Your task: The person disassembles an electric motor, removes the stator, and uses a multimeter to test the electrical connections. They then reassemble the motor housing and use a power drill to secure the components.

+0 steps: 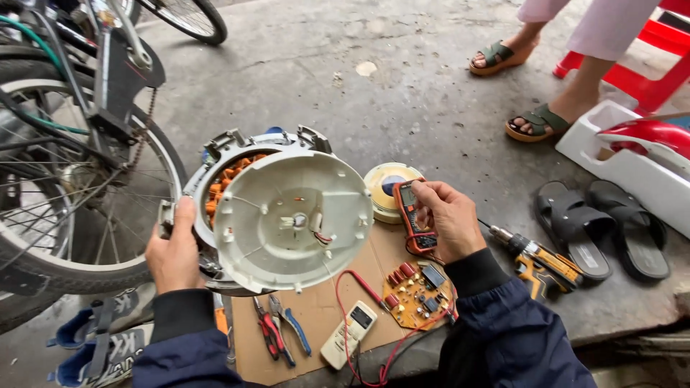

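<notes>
We see a pale grey round cover [291, 219] with orange coils [224, 179] behind it. The meter [415, 215] is orange and black. The circuit board [417, 293] is yellow-brown, with red wires [359, 284]. The far stool [647, 65] is red, the sandals [600, 226] at right black, the cardboard [316, 312] brown.

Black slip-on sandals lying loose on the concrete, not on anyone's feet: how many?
2: one black rubber sandal beside the cordless drill, its twin just right of it by the white plastic housing. More may lie out of frame.
</notes>
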